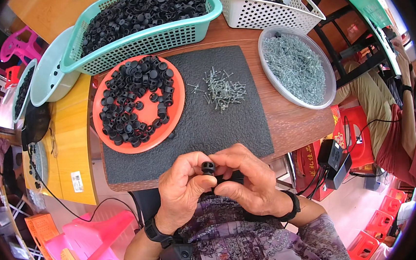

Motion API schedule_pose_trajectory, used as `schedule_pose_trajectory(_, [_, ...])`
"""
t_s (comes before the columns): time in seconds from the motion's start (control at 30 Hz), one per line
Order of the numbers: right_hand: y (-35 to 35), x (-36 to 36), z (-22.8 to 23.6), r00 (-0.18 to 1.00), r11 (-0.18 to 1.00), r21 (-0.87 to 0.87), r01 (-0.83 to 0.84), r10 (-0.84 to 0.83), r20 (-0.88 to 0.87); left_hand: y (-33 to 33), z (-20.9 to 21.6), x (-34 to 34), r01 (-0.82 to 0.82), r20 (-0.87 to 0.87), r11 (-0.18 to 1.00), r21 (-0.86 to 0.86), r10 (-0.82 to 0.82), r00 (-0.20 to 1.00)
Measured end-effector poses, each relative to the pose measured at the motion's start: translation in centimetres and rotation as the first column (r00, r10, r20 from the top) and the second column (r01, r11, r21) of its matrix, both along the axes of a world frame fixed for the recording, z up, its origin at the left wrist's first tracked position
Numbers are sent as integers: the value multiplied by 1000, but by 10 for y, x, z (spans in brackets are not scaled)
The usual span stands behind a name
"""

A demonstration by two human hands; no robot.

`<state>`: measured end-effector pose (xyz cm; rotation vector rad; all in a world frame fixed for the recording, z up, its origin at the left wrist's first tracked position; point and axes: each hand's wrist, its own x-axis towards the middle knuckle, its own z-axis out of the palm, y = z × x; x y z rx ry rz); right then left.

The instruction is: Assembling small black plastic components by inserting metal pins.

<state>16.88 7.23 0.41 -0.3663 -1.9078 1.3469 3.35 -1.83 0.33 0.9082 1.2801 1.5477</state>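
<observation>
A small black plastic part (207, 167), rounded with a hole in its top, sits pinched between both hands just above the near edge of a dark, grainy rubber mat (193, 131) on the wooden counter (290, 118). The left hand (183, 188) curls its fingers (194, 159) tight around the part; the right hand (248, 178) closes on it from the other side, thumbs meeting below. Both wrists bend inward, close to the body. A smooth orange plate (176, 103) holds matching black pieces (135, 106); loose metal screws (222, 90) lie heaped on the mat.
</observation>
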Motion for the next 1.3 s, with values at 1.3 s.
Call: schedule_pose_trajectory(1.3, [12,-6,8,999,991,129,-34,31,26,5,5,-6,-23,24,999,26,23,999])
